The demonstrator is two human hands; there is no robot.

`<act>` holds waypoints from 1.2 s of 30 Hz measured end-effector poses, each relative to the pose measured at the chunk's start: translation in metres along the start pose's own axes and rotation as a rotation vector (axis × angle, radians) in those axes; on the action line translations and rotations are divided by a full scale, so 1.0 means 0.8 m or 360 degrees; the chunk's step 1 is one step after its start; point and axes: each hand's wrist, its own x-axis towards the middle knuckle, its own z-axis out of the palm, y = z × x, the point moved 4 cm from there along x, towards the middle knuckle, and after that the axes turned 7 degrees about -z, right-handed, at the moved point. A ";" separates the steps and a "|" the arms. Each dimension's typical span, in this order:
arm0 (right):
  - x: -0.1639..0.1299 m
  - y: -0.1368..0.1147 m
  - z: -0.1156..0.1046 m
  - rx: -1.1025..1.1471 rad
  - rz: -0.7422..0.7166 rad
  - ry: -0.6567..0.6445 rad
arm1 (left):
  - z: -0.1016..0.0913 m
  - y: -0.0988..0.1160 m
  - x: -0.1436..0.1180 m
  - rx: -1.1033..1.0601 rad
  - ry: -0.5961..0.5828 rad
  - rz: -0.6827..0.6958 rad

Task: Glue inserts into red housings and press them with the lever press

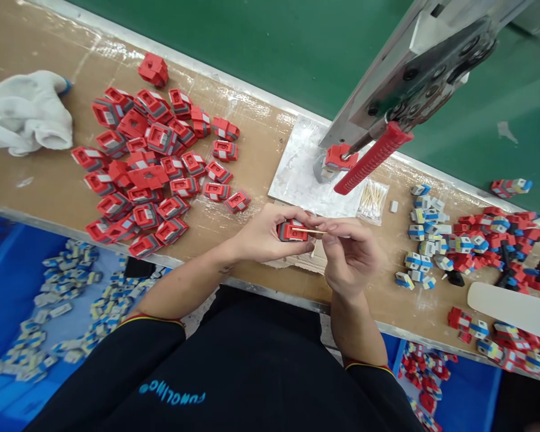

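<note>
My left hand (263, 237) grips a small red and grey plastic part (291, 231) over the front of the brown workbench (252, 138). My right hand (348, 255) pinches a thin wooden stick (309, 230) whose tip touches that part. A heap of several like red parts (148, 168) lies to the left on the bench. Behind my hands a press with a red handle (372, 157) stands on a metal plate (301, 168), with one red part (339, 157) seated under it.
A white cloth glove (24, 114) lies far left. A small bag of sticks (372, 201) sits beside the plate. Blue-white and red pieces (468, 240) crowd the right. Blue bins (49, 300) with small parts sit below the bench edge. A green belt (274, 42) runs behind.
</note>
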 end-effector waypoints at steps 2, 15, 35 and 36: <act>0.000 0.001 0.000 -0.0002 -0.0054 -0.0012 | 0.000 0.001 0.000 0.0004 0.0001 0.0003; 0.001 -0.006 -0.003 -0.0319 -0.0392 -0.0093 | -0.004 -0.003 0.000 0.0093 0.0009 0.0019; 0.023 -0.009 -0.054 -0.0708 -0.0412 -0.0451 | -0.026 0.018 -0.001 0.0569 0.0183 0.0394; 0.021 -0.002 -0.050 -0.0742 -0.0377 -0.0656 | -0.029 0.020 -0.001 0.0609 0.0201 0.0421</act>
